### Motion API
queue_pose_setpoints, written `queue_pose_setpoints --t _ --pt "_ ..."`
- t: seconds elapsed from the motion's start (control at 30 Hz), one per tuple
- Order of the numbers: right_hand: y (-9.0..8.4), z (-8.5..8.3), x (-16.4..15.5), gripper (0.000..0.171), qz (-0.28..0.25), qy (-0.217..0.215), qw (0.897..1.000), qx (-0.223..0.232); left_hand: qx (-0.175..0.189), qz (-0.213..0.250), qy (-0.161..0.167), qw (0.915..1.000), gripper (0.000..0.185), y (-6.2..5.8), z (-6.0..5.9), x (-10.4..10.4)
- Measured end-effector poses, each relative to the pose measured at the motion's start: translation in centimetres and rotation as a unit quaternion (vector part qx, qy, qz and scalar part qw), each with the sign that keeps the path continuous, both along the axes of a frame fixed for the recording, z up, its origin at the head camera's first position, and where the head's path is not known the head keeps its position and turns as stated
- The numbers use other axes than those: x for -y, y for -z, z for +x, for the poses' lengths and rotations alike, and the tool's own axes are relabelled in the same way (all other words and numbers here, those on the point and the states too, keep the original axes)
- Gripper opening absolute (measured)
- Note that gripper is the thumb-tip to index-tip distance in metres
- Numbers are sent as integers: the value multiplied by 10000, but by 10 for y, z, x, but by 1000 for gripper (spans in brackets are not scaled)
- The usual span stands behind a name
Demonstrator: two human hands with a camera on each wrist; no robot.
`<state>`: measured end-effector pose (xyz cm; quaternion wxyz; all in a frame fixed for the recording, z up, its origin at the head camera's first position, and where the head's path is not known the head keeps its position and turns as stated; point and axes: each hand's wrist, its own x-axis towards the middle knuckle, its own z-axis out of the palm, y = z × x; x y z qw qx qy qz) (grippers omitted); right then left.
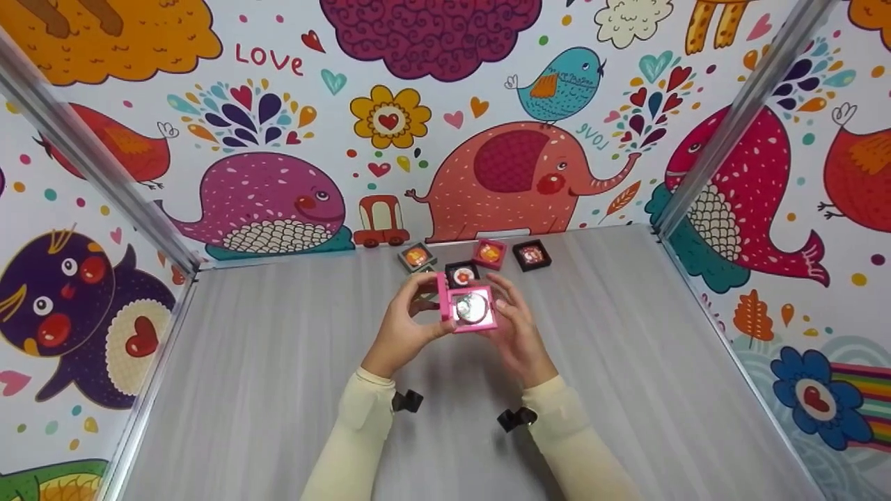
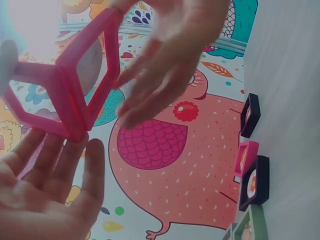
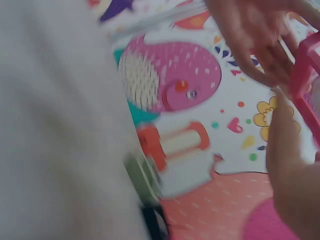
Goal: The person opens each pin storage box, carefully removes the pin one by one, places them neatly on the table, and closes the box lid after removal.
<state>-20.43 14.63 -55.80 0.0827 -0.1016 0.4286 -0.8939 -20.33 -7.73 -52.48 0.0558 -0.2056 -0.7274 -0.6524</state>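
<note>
Two hands hold a pink hinged frame case [image 1: 468,307] above the middle of a grey table [image 1: 278,376], its clear window turned up toward the head camera and something silvery — too small to identify — showing behind the film. The left hand [image 1: 405,324] grips the case's left edge, where a second pink frame stands up along that side; the left-wrist view shows the two frames [image 2: 75,85] opened at an angle, joined along one edge, with the left fingers [image 2: 55,165] spread under the lower one. The right hand [image 1: 514,327] cups the case's right side and underside, fingers curled round it. The case sits squarely between the two hands, touching both, so neither is nearer; its joined edge lies on the left hand's side, running away from the person, and the free edges face the right hand. Just beyond the hands, near the painted wall, lie four smaller cases in a loose row — a grey-green case [image 1: 416,257], a black case [image 1: 462,275], a small pink case [image 1: 489,254] and another black case [image 1: 532,255]. The right-wrist view is blurred.
</note>
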Motion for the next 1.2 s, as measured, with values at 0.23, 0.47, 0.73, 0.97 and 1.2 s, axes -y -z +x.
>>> queue_pose_setpoints --t 0.23,0.47,0.73,0.97,1.2 --pt "-25 -8 -20 58 3157 363 9306 -1816 -3 -167 -56 9998 74 0 0 2" --pt "-37 -10 -24 62 4234 48 8696 -2539 -82 -319 -124 9994 72 5 1 3" --pt "-41 -8 -19 57 5015 451 8034 -3177 -60 -325 -113 9994 72 10 1 2" --pt "-41 -9 -18 48 4786 1053 7882 -3722 73 -471 41 9989 74 13 -2 6" --pt "-46 -8 -23 46 4616 1445 7925 -3715 691 -483 -16 9964 85 22 -3 31"
